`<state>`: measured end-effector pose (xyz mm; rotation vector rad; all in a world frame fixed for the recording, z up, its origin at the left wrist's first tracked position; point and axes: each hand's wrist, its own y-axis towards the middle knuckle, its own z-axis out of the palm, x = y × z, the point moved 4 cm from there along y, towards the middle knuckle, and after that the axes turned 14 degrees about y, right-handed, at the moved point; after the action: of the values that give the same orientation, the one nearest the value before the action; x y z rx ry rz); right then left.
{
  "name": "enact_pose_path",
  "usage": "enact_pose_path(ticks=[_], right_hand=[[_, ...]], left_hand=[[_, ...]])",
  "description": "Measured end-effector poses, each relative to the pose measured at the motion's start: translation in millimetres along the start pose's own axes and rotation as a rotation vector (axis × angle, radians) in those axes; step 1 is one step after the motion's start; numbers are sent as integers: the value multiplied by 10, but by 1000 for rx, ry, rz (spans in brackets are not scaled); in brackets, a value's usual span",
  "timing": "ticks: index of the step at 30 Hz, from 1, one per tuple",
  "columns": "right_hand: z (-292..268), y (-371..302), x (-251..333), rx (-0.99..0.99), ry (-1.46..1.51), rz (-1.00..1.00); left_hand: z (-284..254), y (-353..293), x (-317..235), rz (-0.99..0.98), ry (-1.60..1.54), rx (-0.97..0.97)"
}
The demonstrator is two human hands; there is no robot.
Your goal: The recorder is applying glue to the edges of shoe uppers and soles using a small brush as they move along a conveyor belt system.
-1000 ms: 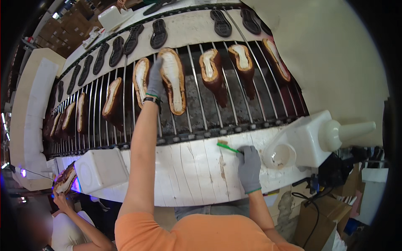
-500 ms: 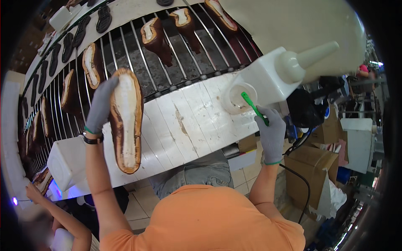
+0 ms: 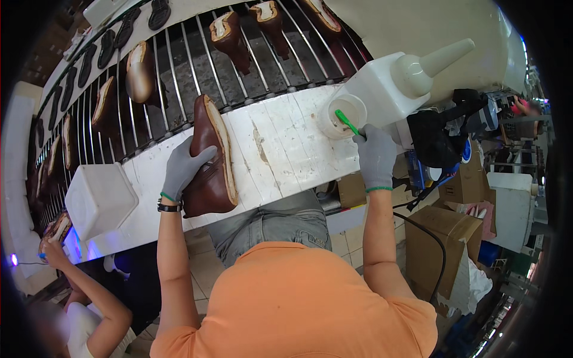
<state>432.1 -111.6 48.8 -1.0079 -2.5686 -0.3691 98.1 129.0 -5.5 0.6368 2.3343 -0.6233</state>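
Note:
A brown leather shoe upper (image 3: 206, 170) with a pale tan edge round its underside is gripped by my gloved left hand (image 3: 184, 166). It is tilted on its side over the white bench's front part, its underside facing right. My gloved right hand (image 3: 377, 156) closes on the green handle of a small brush (image 3: 345, 120). The far end of that brush sits in a white cup (image 3: 327, 126), where its tip is hard to make out. Behind the cup, a white square bottle (image 3: 385, 89) with a long nozzle lies on its side.
Beyond the white bench (image 3: 274, 158) runs a roller rack (image 3: 191, 65) carrying several brown uppers. Black soles (image 3: 107, 48) line the far ledge. On the left stands a white plastic container (image 3: 98, 200), with a co-worker's hand (image 3: 55, 253) past it. Cardboard boxes (image 3: 439, 241) are at right.
My left hand has turned the upper from underside up to side-on and brought it rightward. The brush has shifted slightly left and up with my right hand, staying in the cup.

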Motion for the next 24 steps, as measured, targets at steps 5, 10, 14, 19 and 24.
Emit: enact_pose_path(ticks=[5, 10, 14, 19, 24], right_hand=[[29, 20, -51, 25, 54, -7], [77, -36, -283, 128, 679, 225], [200, -211, -292, 117, 1233, 556], [147, -128, 362, 253, 1430, 266], [-30, -320, 1100, 483, 1264, -39]], left_hand=[[-118, -254, -132, 55, -176, -238], [4, -779, -166, 191, -266, -749], [398, -907, -526, 396, 432, -872], [721, -908, -667, 239, -808, -269], [1228, -642, -402, 160, -1977, 39]])
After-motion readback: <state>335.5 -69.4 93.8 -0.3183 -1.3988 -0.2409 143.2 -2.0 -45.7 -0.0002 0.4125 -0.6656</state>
